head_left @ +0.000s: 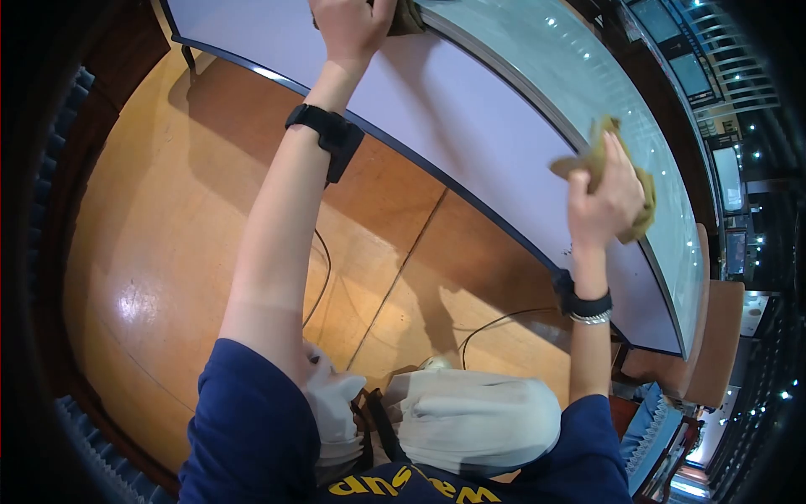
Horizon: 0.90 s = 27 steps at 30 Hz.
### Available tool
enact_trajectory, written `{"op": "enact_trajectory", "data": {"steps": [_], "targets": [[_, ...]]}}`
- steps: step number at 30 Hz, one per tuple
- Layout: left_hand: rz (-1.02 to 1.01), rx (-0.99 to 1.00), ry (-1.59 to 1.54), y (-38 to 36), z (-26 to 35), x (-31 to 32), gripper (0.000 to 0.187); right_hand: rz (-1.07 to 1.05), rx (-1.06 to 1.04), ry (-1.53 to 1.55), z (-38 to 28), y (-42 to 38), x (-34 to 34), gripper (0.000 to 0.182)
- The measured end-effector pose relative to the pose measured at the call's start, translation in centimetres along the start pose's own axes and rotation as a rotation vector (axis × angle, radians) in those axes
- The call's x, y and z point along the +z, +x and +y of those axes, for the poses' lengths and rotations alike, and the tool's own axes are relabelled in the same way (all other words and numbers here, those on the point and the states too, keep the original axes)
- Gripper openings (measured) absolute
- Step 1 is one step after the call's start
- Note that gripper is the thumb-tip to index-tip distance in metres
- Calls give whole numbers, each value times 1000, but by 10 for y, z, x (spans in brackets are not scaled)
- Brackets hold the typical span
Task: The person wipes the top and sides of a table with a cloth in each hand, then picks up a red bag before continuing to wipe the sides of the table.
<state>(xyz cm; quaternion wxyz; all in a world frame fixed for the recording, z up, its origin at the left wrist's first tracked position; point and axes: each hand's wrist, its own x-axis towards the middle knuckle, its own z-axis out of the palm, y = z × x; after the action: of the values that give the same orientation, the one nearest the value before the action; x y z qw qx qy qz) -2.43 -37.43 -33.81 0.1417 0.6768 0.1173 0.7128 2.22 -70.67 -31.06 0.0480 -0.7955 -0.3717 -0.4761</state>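
Observation:
My right hand (611,200) is closed around an olive-brown cloth (645,206), whose folds stick out on both sides of the fingers. It is at the grey edge strip (537,113) between a pale panel (437,109) and a glossy, reflective surface (579,76). At the top of the view, partly cut off, my left hand (357,29) is closed on a similar brownish cloth (408,18) beside the same strip. Most of that cloth lies out of view or behind the hand. A black band with a device (332,139) is on my left wrist.
Below the panel's dark lower edge lies a tan floor (151,218) with thin black cables (504,317) across it. A brown padded seat (714,340) stands at the right. Dark wood with blue fringed cloth (651,433) is nearby.

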Motion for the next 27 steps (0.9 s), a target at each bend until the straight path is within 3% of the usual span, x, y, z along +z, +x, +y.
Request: {"op": "enact_trajectory", "data": {"steps": [9, 27], "targets": [[-42, 88, 64, -1, -5, -2, 23, 205, -14, 168, -100, 61, 57, 39], [-86, 111, 64, -6, -3, -5, 25, 188, -52, 185, -72, 25, 35, 37]]}}
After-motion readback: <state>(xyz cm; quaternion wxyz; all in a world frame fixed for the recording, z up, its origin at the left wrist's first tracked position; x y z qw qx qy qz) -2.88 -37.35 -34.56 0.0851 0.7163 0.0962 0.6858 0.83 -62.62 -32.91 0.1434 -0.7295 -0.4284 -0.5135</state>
